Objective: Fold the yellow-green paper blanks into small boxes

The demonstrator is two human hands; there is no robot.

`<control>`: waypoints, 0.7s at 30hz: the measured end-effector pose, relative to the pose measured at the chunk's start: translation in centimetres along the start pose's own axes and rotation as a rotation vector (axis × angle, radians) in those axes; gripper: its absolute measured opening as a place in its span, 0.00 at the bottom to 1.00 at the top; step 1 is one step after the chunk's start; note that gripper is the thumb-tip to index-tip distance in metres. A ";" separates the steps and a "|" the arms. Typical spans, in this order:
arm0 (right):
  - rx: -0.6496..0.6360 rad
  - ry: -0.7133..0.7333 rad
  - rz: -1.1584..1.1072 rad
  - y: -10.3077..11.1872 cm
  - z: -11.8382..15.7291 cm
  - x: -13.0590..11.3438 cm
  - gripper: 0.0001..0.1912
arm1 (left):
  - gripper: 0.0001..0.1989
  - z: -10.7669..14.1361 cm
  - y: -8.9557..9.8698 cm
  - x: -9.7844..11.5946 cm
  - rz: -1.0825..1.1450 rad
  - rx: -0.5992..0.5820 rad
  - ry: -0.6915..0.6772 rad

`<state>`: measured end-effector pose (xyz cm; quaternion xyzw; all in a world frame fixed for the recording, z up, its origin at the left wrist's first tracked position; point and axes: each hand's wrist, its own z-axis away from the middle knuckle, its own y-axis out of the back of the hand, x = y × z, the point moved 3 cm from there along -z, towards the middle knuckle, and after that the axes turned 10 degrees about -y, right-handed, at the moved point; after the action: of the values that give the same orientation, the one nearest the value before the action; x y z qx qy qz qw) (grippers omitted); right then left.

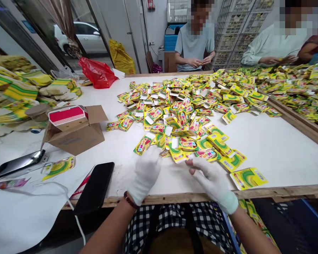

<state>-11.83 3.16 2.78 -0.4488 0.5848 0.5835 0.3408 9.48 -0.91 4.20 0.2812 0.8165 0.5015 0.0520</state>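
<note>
My left hand (147, 171), in a white glove, is at the near edge of a heap of small yellow-and-green printed cartons (178, 118). Its fingers point away from me and blur against the cartons, so their grip is unclear. Close to them lies a carton with its white flap raised (143, 144). My right hand (212, 178) wears a white glove with bare fingertips showing. Its thumb and forefinger stand apart with nothing visible between them, just in front of the heap. A flat carton with a barcode (249, 178) lies right of that hand.
Left of the heap stand an opened brown cardboard box (78, 137) and a black phone (95, 187). Stacked yellow-green card sheets (18, 91) fill the far left. A wooden strip (299, 116) borders more cartons at right. Co-workers (196, 46) sit across the table.
</note>
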 end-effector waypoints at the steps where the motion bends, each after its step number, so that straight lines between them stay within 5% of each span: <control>1: 0.037 0.087 0.119 -0.6 -0.4 -0.7 0.15 | 0.11 0.2 1.3 0.1 -0.042 0.008 -0.036; 3: 0.056 0.228 0.234 -1.7 -1.0 -1.6 0.21 | 0.12 0.6 3.9 1.0 -0.131 0.023 -0.137; 6: 0.012 0.257 0.222 -3.2 -0.9 -1.5 0.21 | 0.14 1.4 5.8 2.6 -0.120 0.073 -0.204; 9: -0.002 0.075 0.075 -4.7 -0.4 0.5 0.17 | 0.07 2.8 4.2 2.3 0.245 0.084 0.123; 13: -0.028 -0.119 0.042 -6.1 0.6 3.9 0.21 | 0.16 5.4 0.0 1.4 0.880 0.124 0.574; 21: -0.142 -0.156 0.022 -5.4 0.7 3.7 0.22 | 0.15 7.6 -2.0 1.8 1.079 0.183 0.645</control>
<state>-8.27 3.85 -2.78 -0.4187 0.5183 0.6604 0.3463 9.96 5.31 -0.87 0.4913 0.5740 0.4449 -0.4808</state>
